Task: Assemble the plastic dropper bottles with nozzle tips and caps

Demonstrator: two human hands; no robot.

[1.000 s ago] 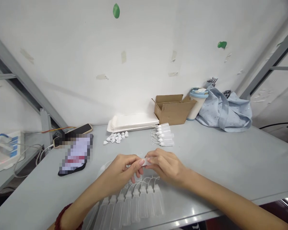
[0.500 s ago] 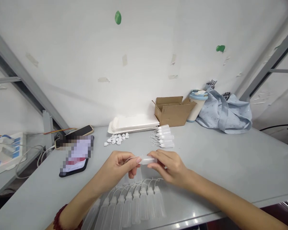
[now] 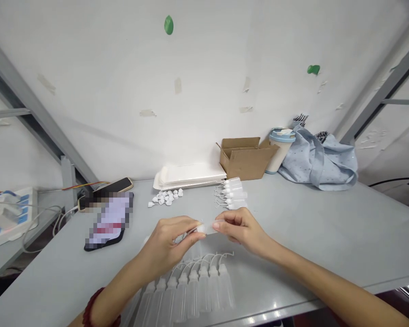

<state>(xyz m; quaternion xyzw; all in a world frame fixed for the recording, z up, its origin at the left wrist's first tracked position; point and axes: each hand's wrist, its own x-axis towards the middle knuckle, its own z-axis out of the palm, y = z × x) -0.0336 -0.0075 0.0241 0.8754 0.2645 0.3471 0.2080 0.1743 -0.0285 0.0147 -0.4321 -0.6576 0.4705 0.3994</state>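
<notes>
Over the middle of the table, a small translucent plastic bottle [image 3: 209, 227] is held sideways between both hands. My left hand [image 3: 173, 240] pinches its white cap end between thumb and fingers. The bottle's body is gripped by my right hand [image 3: 240, 230], whose thumb lies along the near side. Below them lies a row of larger translucent bottles [image 3: 193, 293] with thin curved tubes on their tops. Just beyond my right hand are several small bottles [image 3: 235, 186] with thin spouts pointing left. White caps [image 3: 167, 197] sit in a loose pile behind my left hand.
White flat cartons [image 3: 191, 174], an open cardboard box [image 3: 247, 161], a lidded cup [image 3: 278, 152] and a blue cloth bag [image 3: 322, 159] stand along the wall. Two phones [image 3: 111, 222] [image 3: 122, 185] and a power strip [image 3: 12, 215] with cables are at the left.
My left hand has turned about the cap end, its fingers now lying over the top. The right hand's fingers have shifted on the bottle and are more curled.
</notes>
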